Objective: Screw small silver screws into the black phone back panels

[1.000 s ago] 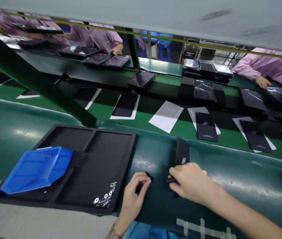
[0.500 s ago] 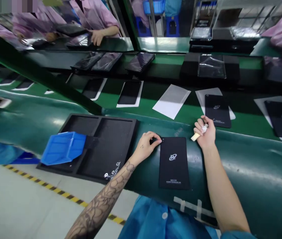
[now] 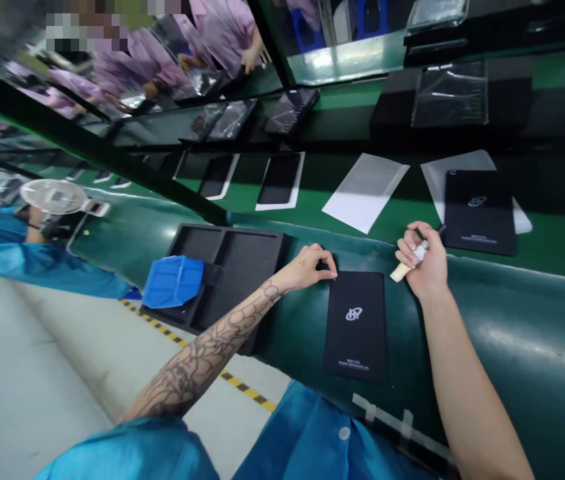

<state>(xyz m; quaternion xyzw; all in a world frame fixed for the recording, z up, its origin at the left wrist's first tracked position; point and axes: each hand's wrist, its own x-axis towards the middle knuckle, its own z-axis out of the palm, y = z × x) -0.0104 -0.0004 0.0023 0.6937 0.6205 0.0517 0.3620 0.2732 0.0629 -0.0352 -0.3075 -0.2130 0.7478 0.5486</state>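
A black back cover (image 3: pixel 356 325) with a white logo lies flat on the dark green bench in front of me. My left hand (image 3: pixel 311 265) rests with its fingers pinched at the cover's top left corner, on something too small to make out. Up and to the right of the cover, my right hand (image 3: pixel 421 260) is closed round a small pale stick-like tool. Just beyond that hand, a second black cover (image 3: pixel 480 211) lies on a white sheet on the green belt.
A black foam tray (image 3: pixel 235 263) with a blue plastic bin (image 3: pixel 173 281) on it sits left of my left hand. Dark panels and white sheets (image 3: pixel 365 193) lie along the green belt. People in pink coats work beyond it; a person in blue sits at the left.
The cover, held upright on edge a second ago, now lies flat. My right hand let go of it and moved up right with the tool. My view swung leftward and tilted.
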